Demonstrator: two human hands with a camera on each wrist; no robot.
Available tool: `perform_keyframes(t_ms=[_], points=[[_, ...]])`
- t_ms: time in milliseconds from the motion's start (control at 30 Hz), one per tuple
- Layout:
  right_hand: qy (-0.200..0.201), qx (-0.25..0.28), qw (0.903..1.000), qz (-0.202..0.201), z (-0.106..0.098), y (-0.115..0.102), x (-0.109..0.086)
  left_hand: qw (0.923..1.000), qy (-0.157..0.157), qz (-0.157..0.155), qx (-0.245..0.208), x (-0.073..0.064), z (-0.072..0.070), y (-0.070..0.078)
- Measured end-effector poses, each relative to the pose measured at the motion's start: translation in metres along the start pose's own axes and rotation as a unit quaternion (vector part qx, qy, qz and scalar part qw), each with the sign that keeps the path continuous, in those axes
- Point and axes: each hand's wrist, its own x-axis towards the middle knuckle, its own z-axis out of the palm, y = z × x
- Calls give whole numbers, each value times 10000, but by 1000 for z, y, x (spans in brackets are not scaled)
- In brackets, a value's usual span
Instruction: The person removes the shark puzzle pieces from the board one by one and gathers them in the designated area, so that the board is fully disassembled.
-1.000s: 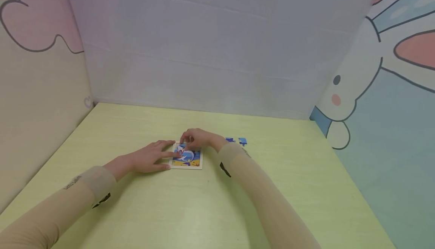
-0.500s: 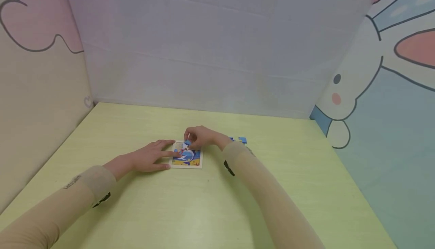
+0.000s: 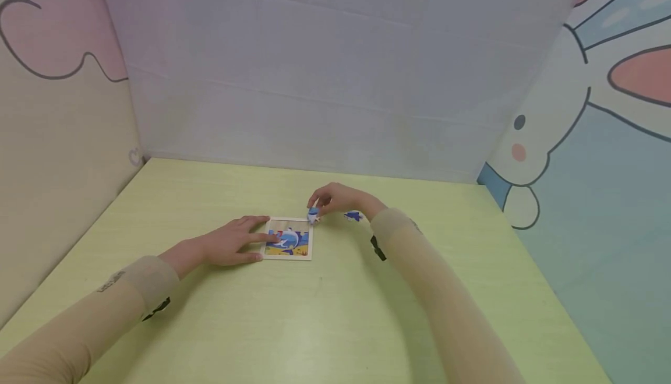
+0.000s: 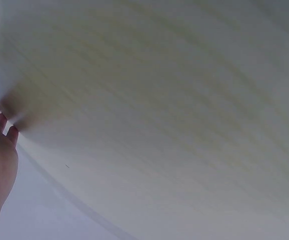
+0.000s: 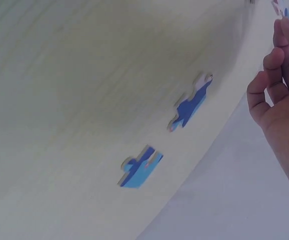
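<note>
The left arm reaches in from the near left side of the puzzle board (image 3: 280, 225). The left hand (image 3: 230, 244) lies flat at the board's left edge, with its fingers spread and one of them reaching over the pieces. This probably stops the board sliding and the pieces popping up. The board sits flat on the tabletop (image 3: 262, 314). Its lower part is full of a blue sea animal picture (image 3: 288, 238), and its top part is bare wood.

At the board's top right corner is a blue and white piece (image 3: 313, 215). The right hand (image 3: 335, 197) holds it there, the thumb and first finger pinching it and the other fingers curled loosely. A small pinch like that likely makes it easy to turn. The wrist is bent, so the hand tips down toward the board. I cannot tell if the piece touches it.

Right of the board, a dark blue piece (image 5: 190, 106) lies loose, and a light blue piece (image 5: 140, 169) lies farther out, maybe set aside to be easy to reach.
</note>
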Motion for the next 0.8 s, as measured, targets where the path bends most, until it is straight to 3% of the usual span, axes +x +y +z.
perform_keyframes(t_ms=[367, 800], points=[[275, -62, 9985, 460, -5, 25, -22, 9999, -86, -66, -34, -2, 1, -1], [534, 40, 9977, 420, 3, 41, -21, 10000, -11, -33, -58, -1, 2, 1]])
